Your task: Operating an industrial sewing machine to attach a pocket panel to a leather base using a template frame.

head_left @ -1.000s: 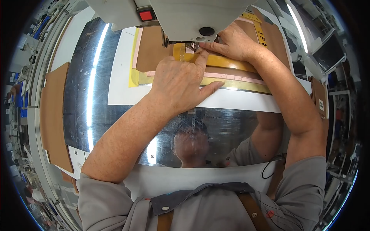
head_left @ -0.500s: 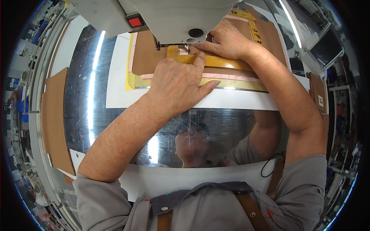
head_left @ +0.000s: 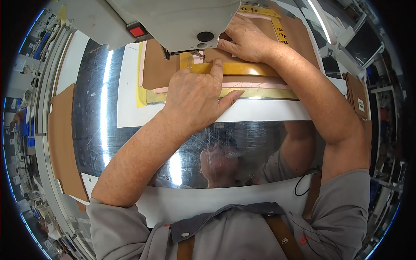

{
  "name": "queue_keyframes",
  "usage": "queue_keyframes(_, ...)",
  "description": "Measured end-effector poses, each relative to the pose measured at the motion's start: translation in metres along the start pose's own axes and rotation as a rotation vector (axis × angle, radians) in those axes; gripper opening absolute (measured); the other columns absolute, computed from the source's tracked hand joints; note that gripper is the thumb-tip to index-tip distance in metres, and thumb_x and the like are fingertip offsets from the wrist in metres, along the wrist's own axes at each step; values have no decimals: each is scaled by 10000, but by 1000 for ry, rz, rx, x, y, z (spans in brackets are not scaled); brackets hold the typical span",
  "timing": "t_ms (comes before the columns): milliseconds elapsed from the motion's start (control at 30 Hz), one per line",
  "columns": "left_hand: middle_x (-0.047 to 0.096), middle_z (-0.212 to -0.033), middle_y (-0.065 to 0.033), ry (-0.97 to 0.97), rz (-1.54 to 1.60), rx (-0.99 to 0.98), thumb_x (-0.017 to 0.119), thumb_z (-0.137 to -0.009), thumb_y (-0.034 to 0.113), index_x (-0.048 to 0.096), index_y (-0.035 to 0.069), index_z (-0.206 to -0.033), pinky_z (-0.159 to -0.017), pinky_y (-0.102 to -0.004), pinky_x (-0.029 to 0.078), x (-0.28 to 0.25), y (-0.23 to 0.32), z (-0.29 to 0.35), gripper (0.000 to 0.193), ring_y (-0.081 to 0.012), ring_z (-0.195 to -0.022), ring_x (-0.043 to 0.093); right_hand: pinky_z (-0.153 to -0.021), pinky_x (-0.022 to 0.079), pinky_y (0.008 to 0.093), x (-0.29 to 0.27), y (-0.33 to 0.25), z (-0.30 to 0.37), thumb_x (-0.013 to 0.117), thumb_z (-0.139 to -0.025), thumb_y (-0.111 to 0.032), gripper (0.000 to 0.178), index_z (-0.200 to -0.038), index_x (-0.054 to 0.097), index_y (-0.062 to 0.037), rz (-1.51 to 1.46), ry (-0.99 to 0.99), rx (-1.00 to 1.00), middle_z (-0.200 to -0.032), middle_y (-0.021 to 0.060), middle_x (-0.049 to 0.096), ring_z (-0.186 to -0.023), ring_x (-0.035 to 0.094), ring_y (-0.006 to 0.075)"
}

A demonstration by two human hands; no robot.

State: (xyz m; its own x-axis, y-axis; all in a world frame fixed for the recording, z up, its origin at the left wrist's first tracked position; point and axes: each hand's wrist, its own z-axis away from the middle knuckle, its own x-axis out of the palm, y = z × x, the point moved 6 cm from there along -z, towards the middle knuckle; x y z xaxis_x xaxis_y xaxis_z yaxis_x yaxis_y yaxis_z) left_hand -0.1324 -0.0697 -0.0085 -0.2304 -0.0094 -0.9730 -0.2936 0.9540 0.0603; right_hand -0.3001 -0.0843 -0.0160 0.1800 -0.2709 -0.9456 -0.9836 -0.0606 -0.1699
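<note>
A sewing machine head (head_left: 190, 26) hangs over the work, its small presser foot (head_left: 198, 54) just above a yellow template frame (head_left: 249, 69). Brown sheet material (head_left: 162, 65) lies under the frame, with pink strips (head_left: 264, 85) along its near edge. My left hand (head_left: 188, 93) rests on the frame's near left part, index finger pressing on it and thumb stretched out over a pale yellow strip (head_left: 277, 94). My right hand (head_left: 249, 41) lies flat on the brown material inside the frame, fingertips partly hidden behind the machine head.
White sheet (head_left: 264, 112) lies beneath the work on a shiny metal tabletop (head_left: 247, 147). Brown cardboard (head_left: 67, 143) stands along the left edge, and more cardboard pieces (head_left: 357, 97) are at the right. A bright lamp (head_left: 320, 21) sits at the far right.
The whole view has shifted a little, so the machine head appears farther left. Both hands stay on the work in nearly the same places.
</note>
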Motion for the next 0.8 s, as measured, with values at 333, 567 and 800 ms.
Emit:
queue_keyframes(333,631,-570,-117,-37,32,10,601,-951,616,652,-33,-1283,-602,-379,481,-7,5,13,731,-259,-524,610,-1227,276,471,2,-9,8,558,-1009,-502,539,-1407,585,-139,38,-14,-4,-1446,98,572,-1398,462,286)
queue_keyframes(567,687,-1055,-139,77,22,102,734,-823,620,665,-16,-1225,-872,-388,447,-21,10,20,756,-251,-935,656,-1198,308,472,-2,-15,13,554,-1013,-485,521,-1413,582,-152,77,7,-37,-1379,95,601,-1363,486,277)
queue_keyframes(800,601,-1330,-212,111,114,150,765,-807,596,583,-95,-1294,-1089,-455,380,-12,16,34,865,-304,-1239,585,-1179,326,481,-5,-20,19,551,-1029,-413,453,-1399,590,-154,44,-44,-27,-1370,71,610,-1349,496,264)
